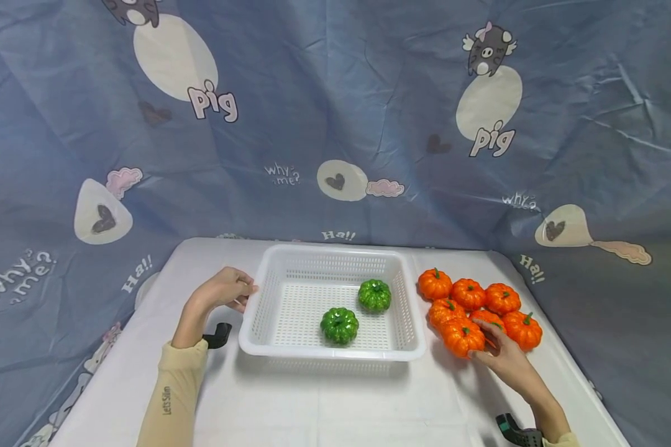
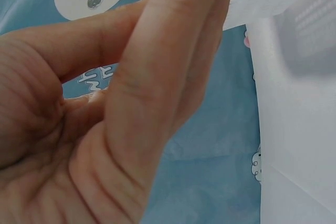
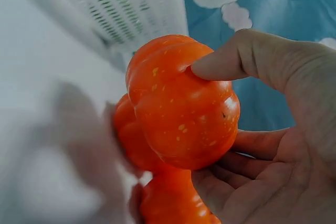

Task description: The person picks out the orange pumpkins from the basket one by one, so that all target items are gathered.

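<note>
A white perforated plastic basket (image 1: 330,355) stands mid-table. Inside it sit two shiny green mini pumpkins, one toward the front (image 1: 339,326) and one farther back on the right (image 1: 374,295). My left hand (image 1: 225,290) holds the basket's left rim; the fingertips are out of sight in the left wrist view. On the right, my right hand (image 1: 506,360) grips an orange mini pumpkin (image 1: 463,337), the front one of a cluster. In the right wrist view the thumb presses one side of this pumpkin (image 3: 181,103), and the other fingers lie around the opposite side.
Several more orange pumpkins (image 1: 469,293) crowd together to the right of the basket. A white cloth (image 1: 268,403) covers the table. Behind it hangs a blue printed curtain (image 1: 346,112). Dark camera straps sit on both wrists.
</note>
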Motion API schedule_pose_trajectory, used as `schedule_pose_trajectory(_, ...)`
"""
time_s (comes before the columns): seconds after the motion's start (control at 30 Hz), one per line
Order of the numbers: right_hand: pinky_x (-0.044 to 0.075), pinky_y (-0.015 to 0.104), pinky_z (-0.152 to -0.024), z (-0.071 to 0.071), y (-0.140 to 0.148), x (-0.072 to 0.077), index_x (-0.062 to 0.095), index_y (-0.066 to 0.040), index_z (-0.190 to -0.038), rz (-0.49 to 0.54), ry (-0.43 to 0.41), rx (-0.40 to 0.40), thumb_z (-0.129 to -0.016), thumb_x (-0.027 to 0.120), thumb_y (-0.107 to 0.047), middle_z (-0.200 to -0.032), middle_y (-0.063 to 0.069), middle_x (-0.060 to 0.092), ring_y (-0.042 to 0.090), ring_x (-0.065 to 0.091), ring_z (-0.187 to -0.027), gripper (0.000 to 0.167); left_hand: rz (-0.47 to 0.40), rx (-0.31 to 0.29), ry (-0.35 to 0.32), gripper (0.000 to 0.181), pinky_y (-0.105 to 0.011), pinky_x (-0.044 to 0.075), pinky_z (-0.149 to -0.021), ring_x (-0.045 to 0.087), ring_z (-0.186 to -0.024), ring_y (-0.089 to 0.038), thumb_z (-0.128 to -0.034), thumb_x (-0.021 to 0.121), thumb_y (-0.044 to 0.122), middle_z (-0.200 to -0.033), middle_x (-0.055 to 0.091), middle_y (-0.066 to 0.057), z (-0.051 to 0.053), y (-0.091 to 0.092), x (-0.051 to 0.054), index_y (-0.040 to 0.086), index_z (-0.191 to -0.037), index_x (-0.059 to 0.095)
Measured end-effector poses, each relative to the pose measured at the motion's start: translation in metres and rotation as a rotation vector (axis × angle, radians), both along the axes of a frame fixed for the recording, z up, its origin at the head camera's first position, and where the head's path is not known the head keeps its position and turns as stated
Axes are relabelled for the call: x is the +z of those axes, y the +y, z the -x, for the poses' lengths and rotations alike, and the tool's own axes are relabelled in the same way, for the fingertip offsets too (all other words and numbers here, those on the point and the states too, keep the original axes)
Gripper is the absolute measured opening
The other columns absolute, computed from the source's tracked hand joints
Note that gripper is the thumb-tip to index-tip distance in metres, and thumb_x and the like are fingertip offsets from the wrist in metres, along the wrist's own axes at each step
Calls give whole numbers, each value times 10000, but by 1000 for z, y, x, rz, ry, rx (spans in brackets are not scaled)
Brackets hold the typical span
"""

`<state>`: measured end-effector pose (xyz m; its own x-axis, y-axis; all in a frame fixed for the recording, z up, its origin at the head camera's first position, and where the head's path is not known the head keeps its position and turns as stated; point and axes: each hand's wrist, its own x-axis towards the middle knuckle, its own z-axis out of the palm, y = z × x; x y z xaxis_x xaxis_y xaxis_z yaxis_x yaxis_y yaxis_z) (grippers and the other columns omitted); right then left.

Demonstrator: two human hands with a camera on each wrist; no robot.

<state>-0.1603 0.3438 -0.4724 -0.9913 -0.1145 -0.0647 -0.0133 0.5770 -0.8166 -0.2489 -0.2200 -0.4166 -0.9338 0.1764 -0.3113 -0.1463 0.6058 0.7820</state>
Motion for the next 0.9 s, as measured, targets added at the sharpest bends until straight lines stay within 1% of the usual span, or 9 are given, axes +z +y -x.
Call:
schedule_pose_trajectory(0.17,374,35,-935,-4,5,-12,302,61,-1448,12,-17,4,-889,686,-167,-1484,297,331,447,341,-1363,715,-9,1,-1,444,-324,608,-667,665,-756,-182,-984,537,112,-969,662,-196,-1,0,0,-164,-1321,451)
schedule_pose_trajectory(0.27,415,147,-1016,-6,6,-17,302,86,-1433,8,-14,12,-880,686,-133,-1472,313,327,465,335,-1357,708,-7,-7,7,440,-324,608,-664,664,-751,-175,-988,527,109,-964,663,-198,-1,0,0,-171,-1319,448)
schedule_pose_trajectory(0.33,427,275,-1060,-7,6,-20,306,102,-1423,5,-9,13,-870,691,-111,-1465,324,327,478,332,-1353,707,-9,-3,5,436,-322,609,-665,663,-747,-171,-989,527,108,-964,664,-194,-1,0,1,-165,-1320,451)
schedule_pose_trajectory(0.4,428,316,-1064,-8,5,-24,300,112,-1421,17,-15,12,-862,695,-90,-1462,328,324,479,331,-1353,714,-8,-6,6,440,-322,609,-664,663,-746,-170,-987,532,108,-966,663,-195,0,0,1,-167,-1321,449)
schedule_pose_trajectory(0.53,410,80,-958,-9,3,-30,278,109,-1434,50,-40,-1,-850,710,-81,-1479,323,301,468,312,-1368,751,-12,-6,-2,445,-319,609,-664,664,-748,-177,-985,539,110,-963,662,-195,0,0,1,-167,-1322,448)
schedule_pose_trajectory(0.6,396,51,-943,-9,3,-32,272,107,-1439,54,-45,-3,-846,717,-86,-1486,321,290,467,305,-1372,765,-9,-9,-1,449,-319,609,-665,663,-752,-177,-985,539,112,-962,660,-196,0,0,1,-170,-1322,445)
schedule_pose_trajectory(0.7,450,237,-1040,-10,4,-31,279,108,-1441,13,-34,2,-840,728,-106,-1485,327,294,480,310,-1367,780,-4,5,3,446,-317,609,-658,662,-740,-180,-981,547,117,-948,660,-190,-1,1,2,-158,-1321,454)
schedule_pose_trajectory(0.8,390,484,-1078,-11,6,-27,303,104,-1439,-60,-3,11,-835,747,-155,-1462,335,337,487,342,-1348,793,8,-5,16,461,-324,609,-645,663,-711,-186,-980,549,125,-937,658,-202,-2,2,3,-164,-1324,443)
schedule_pose_trajectory(0.9,362,574,-1065,-11,6,-19,339,95,-1430,-134,48,10,-843,751,-228,-1436,326,389,482,390,-1314,787,49,10,24,450,-328,607,-632,661,-687,-196,-974,570,149,-943,660,-215,-4,4,5,-142,-1305,477)
